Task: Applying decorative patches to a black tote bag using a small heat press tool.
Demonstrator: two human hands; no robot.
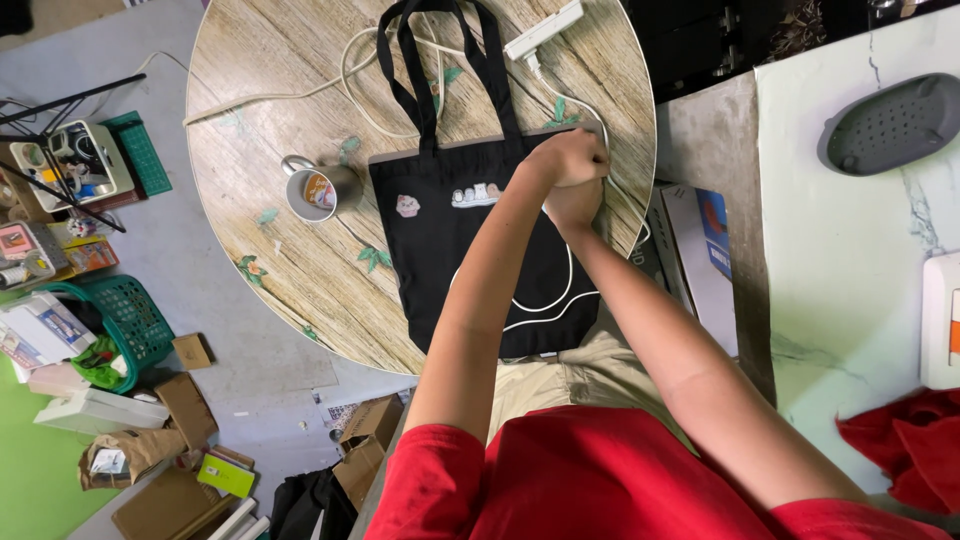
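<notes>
Head view, looking straight down. Black tote bag [470,250] lies flat on the round wood-pattern counter [290,60], its two long handles stretched toward the far edge and its lower end hanging over the near edge above the person's lap. Small cartoon prints mark the front panel of the bag, and a white cable [545,300] curves across its lower half.

Both hands meet at the bag's upper right corner. Left hand [572,158] is clenched into a fist on that corner, at the opening hem. Right hand [574,203] sits directly below and touching the left one, fingers curled against the bag's right edge; whether it pinches the fabric or the white cable there cannot be told. Both forearms cross the bag from the near side, the left one covering part of the panel.

Metal mug [322,190] stands upright on the counter just beside the bag's left edge, handle pointing away from the bag. White power strip [543,28] lies at the far right rim of the counter, its cord looping under the bag handles.

Right of the round counter, a white marble-pattern surface carries a grey perforated oval dish [890,122]. On the floor to the left stand a green plastic basket [130,315] and assorted cardboard boxes [370,440].
</notes>
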